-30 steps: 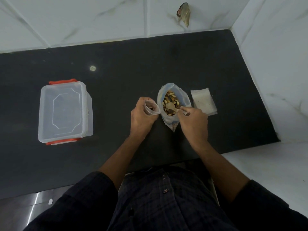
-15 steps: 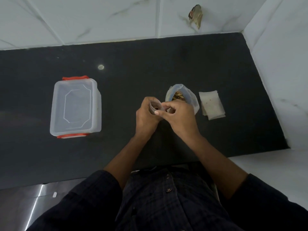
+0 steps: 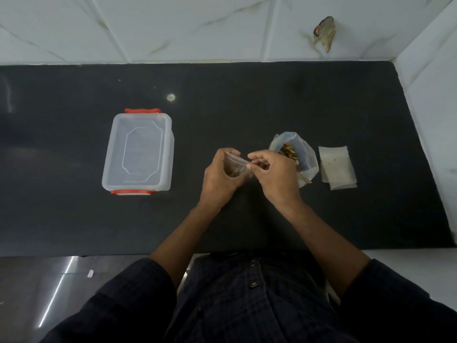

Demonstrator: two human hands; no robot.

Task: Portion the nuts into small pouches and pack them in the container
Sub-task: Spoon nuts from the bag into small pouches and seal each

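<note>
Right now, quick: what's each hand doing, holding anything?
Left hand: grips the small pouch.
Right hand: pinches the pouch's top edge.

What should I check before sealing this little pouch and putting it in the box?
1. Pouch held: ok, left hand grips it, right hand pinches its top edge.
2. Nuts inside pouch: ok, a few show through the plastic.
3. Pouch top sealed: cannot tell.
4. Box ready to receive: not ok, its lid is on and the red clips sit at both ends.
5. Bag of nuts upright and open: ok.
6. Spare pouches at hand: ok, stacked right of the bag.
</note>
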